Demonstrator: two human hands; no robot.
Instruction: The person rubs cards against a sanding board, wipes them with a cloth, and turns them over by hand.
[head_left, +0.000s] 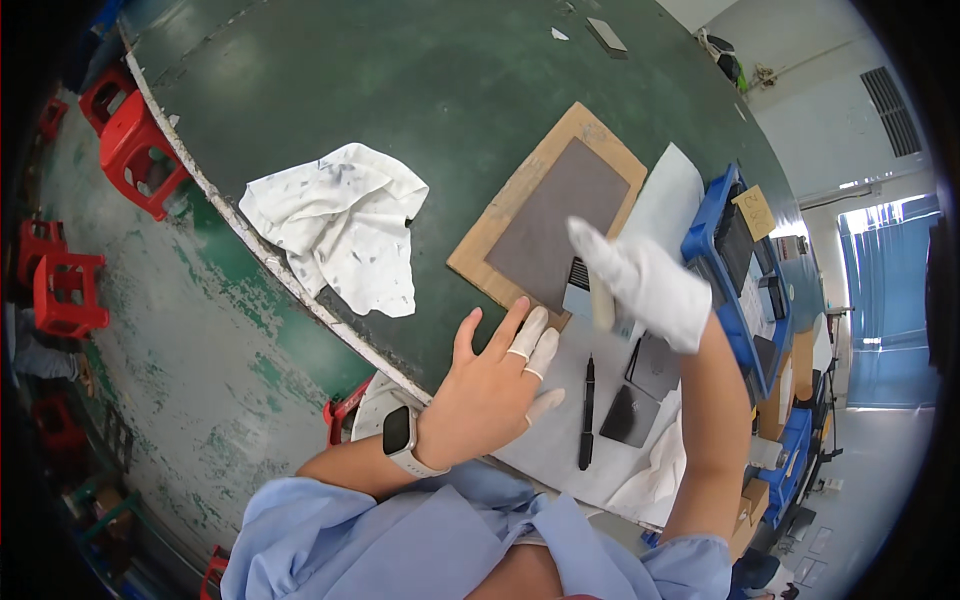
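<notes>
1. Station: from where I stand, a tan rectangular board (515, 203) lies slanted on the dark green tabletop (450, 120). It bears a thin, dark grey-brown rectangular sheet (555, 215), with tan margin showing round part of it.
2. Left hand (485, 400): palm down, fingers spread and gripping nothing visible. Pale finger covers (538, 348) sheathe the thumb and two fingers; the other two are bare. A bare fingertip overlaps the board's near edge, apparently touching.
3. Right hand (650, 290): in a white glove, over the right side of the sheet, index finger extended, thumb lower. The outline is blurred; I cannot tell whether the fingers close on anything or touch the sheet.
4. Surroundings: a crumpled, dark-stained white cloth (345, 220) lies left of the board. A slim black pen (588, 415) and a dark, flat square piece (630, 415) rest on white paper (545, 450) nearer the body. A blue plastic tray (740, 338) stands to the right.
5. Handling, in my judgement: steady the board by its margin with covered fingers, keeping bare skin off the sheet. The gloved hand should work lightly, without dragging the sheet askew, its wrist clear of the tray.
</notes>
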